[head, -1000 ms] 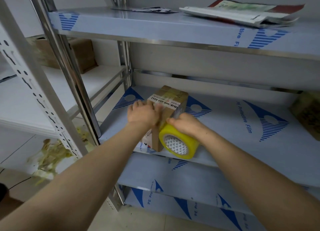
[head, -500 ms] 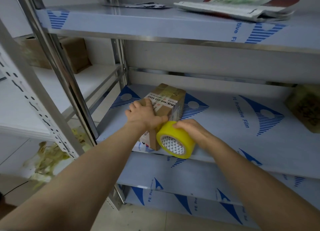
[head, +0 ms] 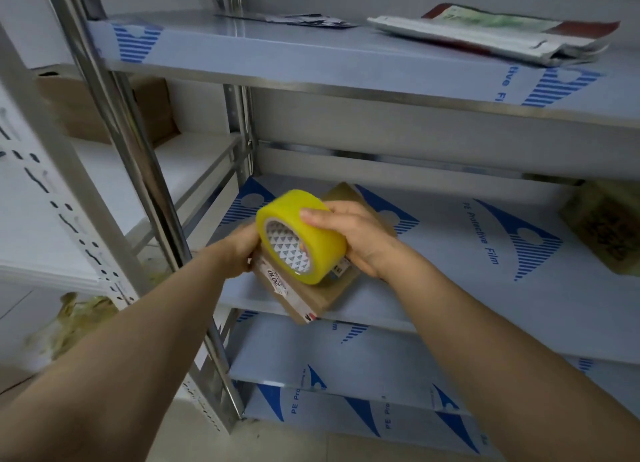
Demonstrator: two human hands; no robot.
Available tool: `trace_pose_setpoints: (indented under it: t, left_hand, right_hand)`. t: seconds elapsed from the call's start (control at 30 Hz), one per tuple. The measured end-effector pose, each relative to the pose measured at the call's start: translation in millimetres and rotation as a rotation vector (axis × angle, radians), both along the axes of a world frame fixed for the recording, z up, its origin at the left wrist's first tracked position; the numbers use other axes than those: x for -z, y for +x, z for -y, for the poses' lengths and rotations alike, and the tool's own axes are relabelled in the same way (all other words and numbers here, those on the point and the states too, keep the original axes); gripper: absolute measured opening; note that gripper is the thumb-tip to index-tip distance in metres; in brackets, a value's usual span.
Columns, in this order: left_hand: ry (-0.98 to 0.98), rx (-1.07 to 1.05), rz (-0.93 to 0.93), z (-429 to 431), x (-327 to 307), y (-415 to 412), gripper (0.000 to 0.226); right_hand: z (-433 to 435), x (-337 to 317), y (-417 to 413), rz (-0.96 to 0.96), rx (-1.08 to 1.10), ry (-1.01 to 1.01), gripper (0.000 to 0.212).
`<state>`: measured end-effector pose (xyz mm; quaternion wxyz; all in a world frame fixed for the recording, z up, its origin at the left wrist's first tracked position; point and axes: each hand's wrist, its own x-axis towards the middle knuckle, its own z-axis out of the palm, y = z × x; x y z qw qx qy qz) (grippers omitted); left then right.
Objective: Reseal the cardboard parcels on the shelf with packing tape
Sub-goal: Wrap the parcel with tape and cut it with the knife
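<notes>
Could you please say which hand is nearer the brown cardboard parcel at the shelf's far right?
Right. The right hand, gripping the yellow tape roll, is left of that brown cardboard parcel; the left hand lies even farther left.

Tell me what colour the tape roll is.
The tape roll is yellow, clearest in the head view.

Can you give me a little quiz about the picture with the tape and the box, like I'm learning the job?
1. Which of the person's hands grips the tape roll? A) their left B) their right C) neither
2. True or false: the cardboard parcel lies in a red bucket.
3. Fill the gap: the tape roll is ___ in colour.
Key: 1 B, the right hand; 2 false, it is at the front edge of the shelf; 3 yellow.
</notes>
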<state>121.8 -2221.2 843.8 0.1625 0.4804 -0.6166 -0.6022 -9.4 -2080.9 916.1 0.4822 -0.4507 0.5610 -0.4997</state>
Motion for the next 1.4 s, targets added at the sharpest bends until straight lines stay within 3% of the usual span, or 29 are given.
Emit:
trace_pose_setpoints:
  t: [0.1,0.2,0.27,0.3,0.37,0.43,0.53,0.6,0.7,0.83,1.03,1.17,1.3,1.4]
  left_hand:
    - [-0.008,-0.46,-0.03,8,18,6,0.032]
    - [0.25,-0.57,-0.425,-4,23,7,0.024]
    - [0.28,-0.437,-0.606,-15,23,11,0.058]
    - [0.234,-0.308,-0.595,-18,28,15,0.084]
    - [0.148,0.018,-0.442,-17,39,20,0.122]
    - [-0.055,0.261,-0.224,-18,49,23,0.15]
    - [-0.349,0.29,-0.036,-17,59,19,0.166]
    - [-0.382,0.275,0.023,-11,64,16,0.166]
    - [-0.454,0.27,-0.087,-1,72,13,0.165]
    - [-0.533,0.219,-0.061,-1,71,11,0.164]
    - [-0.531,0.237,-0.012,-7,64,12,0.156]
    - [-0.527,0.247,-0.008,-8,61,12,0.157]
    - [-0.505,0.253,-0.006,-10,57,13,0.161]
    - [-0.491,0.241,-0.009,-11,57,13,0.163]
  right_hand:
    - [34,6,21,-0.034,0.201,0.026,0.023]
    - [67,10,41,-0.056,0.362,0.017,0.031]
    - [83,11,47,-0.05,0.434,0.013,0.034]
    - [88,12,48,-0.058,0.449,0.013,0.035]
    - [95,13,49,-0.072,0.458,0.003,0.034]
    - [97,12,49,-0.066,0.438,-0.016,0.033]
    - [94,13,46,-0.115,0.388,0.03,0.039]
    - [88,13,42,-0.16,0.36,0.071,0.041]
    - [81,11,41,-0.177,0.374,0.081,0.04]
    - [78,6,45,-0.218,0.395,0.092,0.044]
    - [45,-18,40,-0.33,0.407,0.217,0.059]
    - [2,-22,33,-0.389,0.314,0.292,0.028]
    - [-21,2,36,-0.405,0.359,0.343,0.039]
    - [-35,22,39,-0.392,0.376,0.36,0.036]
